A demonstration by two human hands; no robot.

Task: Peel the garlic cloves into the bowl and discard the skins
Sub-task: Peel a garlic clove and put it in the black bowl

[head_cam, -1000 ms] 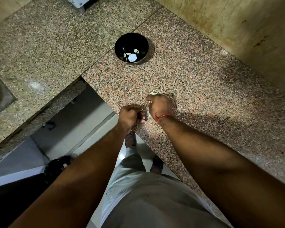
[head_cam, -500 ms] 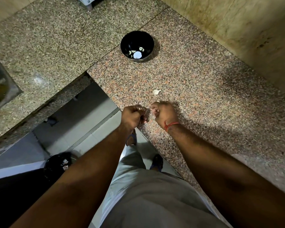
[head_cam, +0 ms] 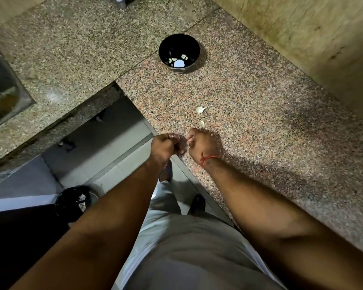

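A black bowl (head_cam: 179, 51) with a few pale peeled cloves in it stands on the granite counter (head_cam: 249, 114), far from my hands. An unpeeled garlic clove (head_cam: 200, 109) lies on the counter, with a smaller pale bit (head_cam: 202, 123) just below it. My left hand (head_cam: 163, 147) and my right hand (head_cam: 200, 143) are both curled, close together at the counter's front edge. My right hand pinches something small and pale, most likely a garlic clove, at its fingertips. What my left hand's fingers hold is hidden.
A dark bin (head_cam: 76, 200) with pale skins in it stands on the floor at lower left. A steel sink (head_cam: 2, 91) sits at the left edge. A tiled wall (head_cam: 302, 38) rises behind the counter. My legs and shoes show below the counter edge.
My right hand has pulled back from the loose clove on the counter toward the front edge, uncovering the clove and a small pale bit. Both hands have stayed close together.
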